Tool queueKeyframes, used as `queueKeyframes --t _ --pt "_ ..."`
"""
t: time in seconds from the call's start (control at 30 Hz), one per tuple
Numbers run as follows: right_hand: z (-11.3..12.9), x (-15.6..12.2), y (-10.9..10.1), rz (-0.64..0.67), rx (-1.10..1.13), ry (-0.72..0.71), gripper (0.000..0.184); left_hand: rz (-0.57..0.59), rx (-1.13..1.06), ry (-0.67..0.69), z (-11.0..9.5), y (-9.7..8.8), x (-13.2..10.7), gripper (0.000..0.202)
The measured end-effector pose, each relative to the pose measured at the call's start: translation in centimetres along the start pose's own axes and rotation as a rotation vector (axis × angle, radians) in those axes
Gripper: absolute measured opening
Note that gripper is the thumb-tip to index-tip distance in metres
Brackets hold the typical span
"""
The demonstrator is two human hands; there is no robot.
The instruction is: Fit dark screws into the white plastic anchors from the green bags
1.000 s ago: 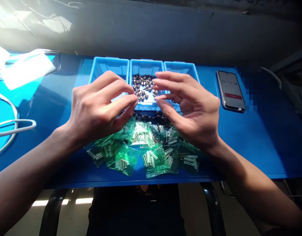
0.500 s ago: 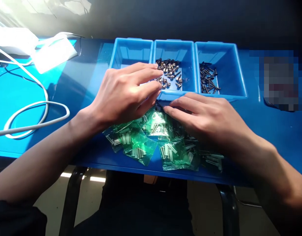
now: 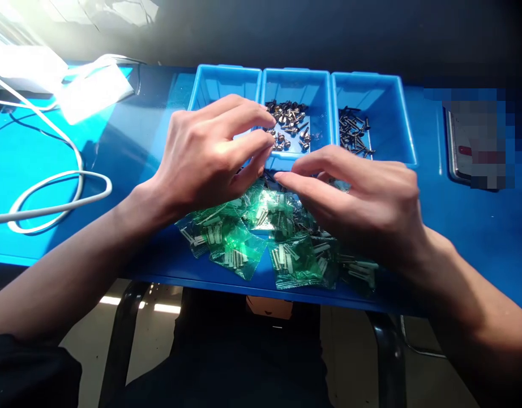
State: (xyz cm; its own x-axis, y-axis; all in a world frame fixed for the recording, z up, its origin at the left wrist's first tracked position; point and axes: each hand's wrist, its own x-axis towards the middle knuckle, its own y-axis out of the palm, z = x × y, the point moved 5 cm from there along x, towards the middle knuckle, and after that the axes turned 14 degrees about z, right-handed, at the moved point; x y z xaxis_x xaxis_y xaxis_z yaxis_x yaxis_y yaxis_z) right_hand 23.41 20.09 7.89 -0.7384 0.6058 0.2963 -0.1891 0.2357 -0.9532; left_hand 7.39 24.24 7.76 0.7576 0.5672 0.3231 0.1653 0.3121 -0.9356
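Note:
My left hand [image 3: 218, 150] hovers over the near side of the middle blue bin [image 3: 329, 113], thumb and index fingertips drawn together. Whatever may be between them is hidden. My right hand [image 3: 358, 198] is just in front of the bins, its fingers bent and apart, with no object visible in them. Beneath both hands lies a pile of small green-tinted clear packets [image 3: 238, 255] holding screws and white wall plugs. Shiny washer-head screws [image 3: 290, 116] are in the middle bin. Dark screws [image 3: 352, 133] lie in the right bin [image 3: 407, 124].
A third blue bin [image 3: 229, 76] adjoins on the left, partly covered by my left hand. White cables [image 3: 74, 209] loop across the blue table [image 3: 137, 147] at left, near a white box-like object [image 3: 95, 93]. A partly blurred dark-edged device [image 3: 460, 150] lies at right.
Both hands have risen slightly and shifted a little left. The gap between my right thumb and fingers has widened. The packets and bins appear slightly shifted left with the camera view.

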Motion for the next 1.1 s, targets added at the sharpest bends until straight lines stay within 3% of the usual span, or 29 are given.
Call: queueKeyframes --t 0.1,0.2,0.37,0.57,0.77,0.83,0.9,0.97,1.1 --pt "-0.2 -0.1 -0.8 -0.096 0.292 0.025 0.019 -0.042 -0.008 0.016 -0.1 -0.2 -0.1 0.018" --pt "-0.9 -0.3 -1.3 -0.162 0.548 0.15 0.024 -0.078 -0.024 0.044 -0.5 -0.4 -0.2 0.018" --pt "-1.1 -0.3 -1.1 -0.102 0.853 0.225 0.03 -0.133 -0.001 0.07 -1.3 -1.3 -0.4 0.019" --pt "-1.9 -0.2 -0.5 -0.121 0.864 0.24 0.014 -0.195 0.012 0.065 -0.7 -1.3 -0.4 0.02" --pt "-3.2 -0.5 -0.4 -0.368 0.88 0.419 0.007 -0.27 -0.052 -0.061 0.8 -1.2 -0.4 0.015" --pt "-3.4 -0.6 -0.4 -0.391 0.874 0.438 0.017 -0.26 -0.059 -0.083 0.9 -1.2 -0.4 0.015" --pt "-3.5 -0.6 -0.6 -0.368 0.739 0.399 0.028 -0.258 -0.046 -0.086 0.8 -1.2 -0.3 0.016" --pt "-3.0 -0.5 -0.9 -0.295 0.514 0.268 0.032 -0.26 -0.041 -0.085 0.8 -1.1 -0.3 0.016" --pt "-1.7 -0.2 0.5 0.037 0.214 -0.029 0.029 -0.264 -0.056 -0.073 0.8 -1.0 -0.4 0.015"
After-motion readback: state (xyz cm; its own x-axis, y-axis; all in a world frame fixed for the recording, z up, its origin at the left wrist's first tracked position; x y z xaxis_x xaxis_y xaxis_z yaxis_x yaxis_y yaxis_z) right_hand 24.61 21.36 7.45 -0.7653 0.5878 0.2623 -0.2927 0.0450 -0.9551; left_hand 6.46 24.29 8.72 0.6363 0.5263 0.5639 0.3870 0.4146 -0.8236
